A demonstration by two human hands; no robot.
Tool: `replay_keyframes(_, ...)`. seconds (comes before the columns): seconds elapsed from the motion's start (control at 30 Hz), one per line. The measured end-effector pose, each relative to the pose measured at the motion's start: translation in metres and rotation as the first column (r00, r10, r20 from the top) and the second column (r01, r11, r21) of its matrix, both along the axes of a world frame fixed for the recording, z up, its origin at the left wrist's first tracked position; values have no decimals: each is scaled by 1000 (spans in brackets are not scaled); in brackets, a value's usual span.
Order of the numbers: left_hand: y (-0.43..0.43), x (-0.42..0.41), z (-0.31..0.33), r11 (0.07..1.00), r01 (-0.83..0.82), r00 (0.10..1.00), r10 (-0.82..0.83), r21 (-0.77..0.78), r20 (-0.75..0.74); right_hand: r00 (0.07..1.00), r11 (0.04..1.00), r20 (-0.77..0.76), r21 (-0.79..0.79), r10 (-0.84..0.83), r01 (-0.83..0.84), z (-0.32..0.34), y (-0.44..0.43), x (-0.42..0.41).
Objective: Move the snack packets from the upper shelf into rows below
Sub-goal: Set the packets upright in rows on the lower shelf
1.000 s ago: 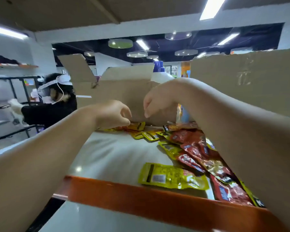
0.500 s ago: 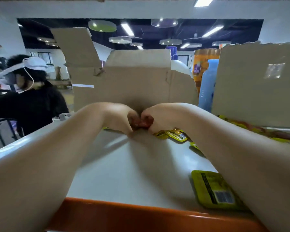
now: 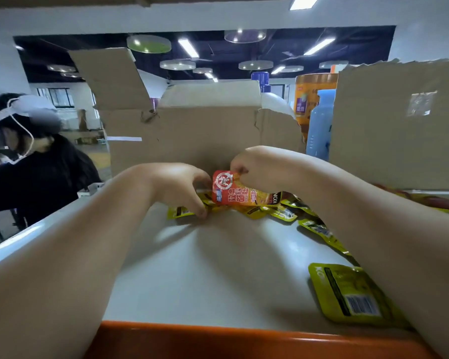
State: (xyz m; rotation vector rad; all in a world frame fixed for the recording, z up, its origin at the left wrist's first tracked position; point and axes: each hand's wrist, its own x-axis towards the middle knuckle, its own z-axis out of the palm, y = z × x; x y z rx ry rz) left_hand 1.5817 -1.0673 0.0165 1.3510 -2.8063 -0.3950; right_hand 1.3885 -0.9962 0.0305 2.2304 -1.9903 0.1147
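Observation:
Both my arms reach across the upper shelf (image 3: 192,268). My right hand (image 3: 257,169) pinches the top corner of a red and orange snack packet (image 3: 237,191) and holds it upright above the shelf. My left hand (image 3: 176,187) is beside it, fingers curled down onto a yellow packet (image 3: 182,211) lying flat. Several more yellow packets (image 3: 283,212) lie scattered behind and under the red one. Another yellow packet (image 3: 350,294) lies barcode side up near the front right, partly under my right forearm.
An open cardboard box (image 3: 192,136) stands at the back of the shelf, a second box (image 3: 399,125) at the right. Bottles and a jar (image 3: 319,120) stand between them. The shelf has an orange front edge (image 3: 218,340). A person in black (image 3: 36,172) works at the left.
My hands met at the packets by the box; the right hand has now lifted a red packet upright, and the left hand has dropped onto a yellow packet.

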Motion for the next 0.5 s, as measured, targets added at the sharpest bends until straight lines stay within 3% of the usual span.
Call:
replay_keyframes(0.33,9,6,11,985,-6,984,37,174,-173,986,988,-106,68,-128,136,4,6,-7)
replay_keyframes(0.5,0,9,3,992,-85,994,91,94,-59,990,979,-68,150,-127,136,0,6,-9)
